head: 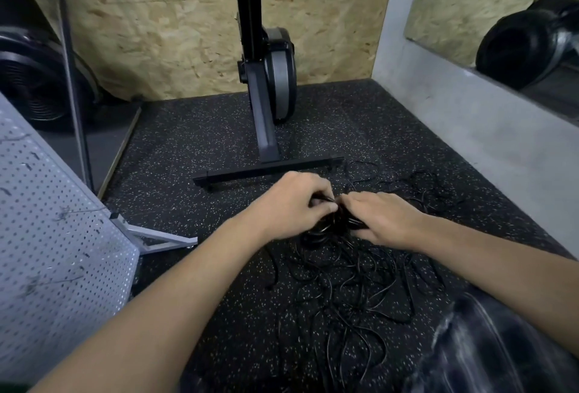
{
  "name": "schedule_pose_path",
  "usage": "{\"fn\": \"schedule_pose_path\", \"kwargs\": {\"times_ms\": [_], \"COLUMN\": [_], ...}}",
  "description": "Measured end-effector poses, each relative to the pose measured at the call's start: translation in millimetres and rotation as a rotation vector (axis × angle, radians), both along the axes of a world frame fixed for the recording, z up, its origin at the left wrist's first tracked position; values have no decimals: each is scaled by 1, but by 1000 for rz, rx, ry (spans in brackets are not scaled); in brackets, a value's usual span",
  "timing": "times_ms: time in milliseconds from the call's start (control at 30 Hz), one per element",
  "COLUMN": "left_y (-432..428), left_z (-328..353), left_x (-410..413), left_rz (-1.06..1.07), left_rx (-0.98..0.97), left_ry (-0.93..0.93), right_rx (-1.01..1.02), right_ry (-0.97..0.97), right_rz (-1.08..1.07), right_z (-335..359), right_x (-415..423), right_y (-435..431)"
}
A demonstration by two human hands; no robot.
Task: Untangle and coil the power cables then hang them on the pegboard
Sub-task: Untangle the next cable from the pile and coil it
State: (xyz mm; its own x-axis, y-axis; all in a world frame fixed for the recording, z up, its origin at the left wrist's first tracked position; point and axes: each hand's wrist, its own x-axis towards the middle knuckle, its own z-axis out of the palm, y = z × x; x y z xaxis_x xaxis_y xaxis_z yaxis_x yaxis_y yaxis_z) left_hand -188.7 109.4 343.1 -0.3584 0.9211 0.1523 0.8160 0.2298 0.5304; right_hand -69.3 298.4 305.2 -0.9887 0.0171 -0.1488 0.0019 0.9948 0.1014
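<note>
A tangle of thin black power cables [351, 292] spreads over the speckled rubber floor in front of me. Above it hangs a small bundle of coiled black cable [329, 226], held between both hands. My left hand [294, 201] pinches a strand at the top of the bundle with curled fingers. My right hand [379, 217] grips the bundle's right side, its fingers wrapped round the loops. More loose cable [419, 186] trails off to the far right. The white pegboard [53, 236] leans at the left with a few hooks on it.
A black exercise machine stands upright ahead, its T-shaped foot bar [269, 170] just beyond my hands. The pegboard's grey metal foot [156, 239] juts onto the floor at left. A concrete ledge [470, 129] runs along the right. My knee [501, 352] is at lower right.
</note>
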Motion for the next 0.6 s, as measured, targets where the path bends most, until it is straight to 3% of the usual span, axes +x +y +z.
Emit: {"fn": "schedule_pose_path", "kwargs": {"times_ms": [133,333,600], "left_y": [-8,-18,-32], "left_z": [-1,-21,-42], "left_x": [-20,-47,-53], "left_rz": [78,117,216], "left_rx": [118,163,-8], "left_ry": [-148,-454,-726], "right_rx": [-176,-369,-442], "right_ry": [-23,97,217], "right_rz": [132,130,172], "right_z": [6,16,24], "right_x": [5,9,16], "right_y": [-10,-24,-27]}}
